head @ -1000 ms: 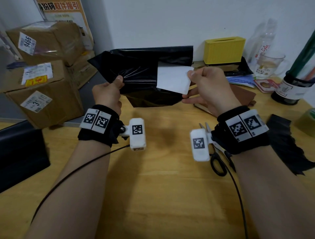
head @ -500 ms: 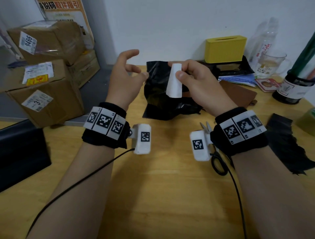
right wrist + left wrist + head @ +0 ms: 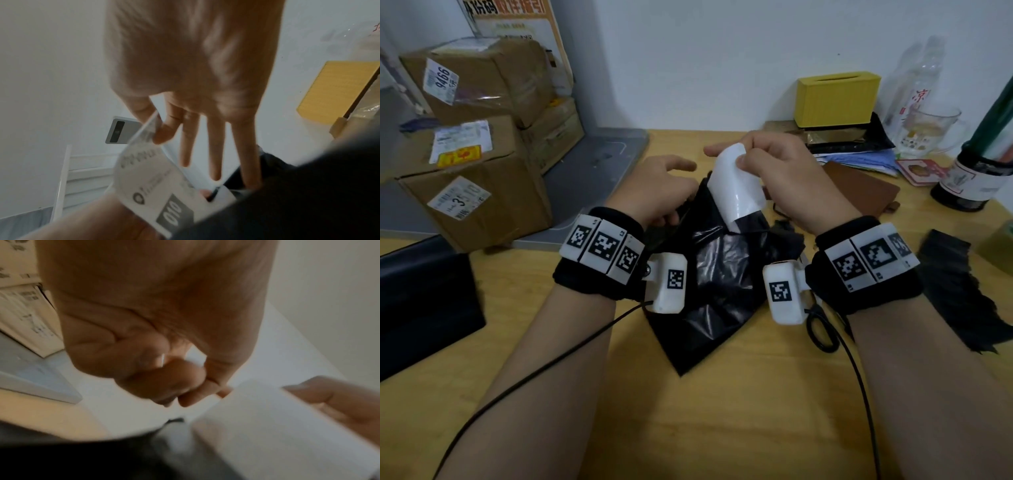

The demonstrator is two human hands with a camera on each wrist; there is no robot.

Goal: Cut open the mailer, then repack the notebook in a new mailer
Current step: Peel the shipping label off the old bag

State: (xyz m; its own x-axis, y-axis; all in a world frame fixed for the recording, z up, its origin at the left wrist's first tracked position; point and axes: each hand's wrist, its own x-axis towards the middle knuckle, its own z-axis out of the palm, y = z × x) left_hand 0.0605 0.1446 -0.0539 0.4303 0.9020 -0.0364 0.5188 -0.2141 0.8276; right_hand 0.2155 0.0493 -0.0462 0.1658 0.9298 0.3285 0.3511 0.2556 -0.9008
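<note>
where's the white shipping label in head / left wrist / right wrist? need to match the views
Head: white shipping label at centre, curling up off the black mailer, pinched by the right hand.
Left wrist: blurred white sheet at lower right, a right fingertip at its upper edge.
Right wrist: lower centre-left, printed face showing, pinched between thumb and forefinger.
Shared landmark: the black mailer, dark along the bottom of both wrist views.
</note>
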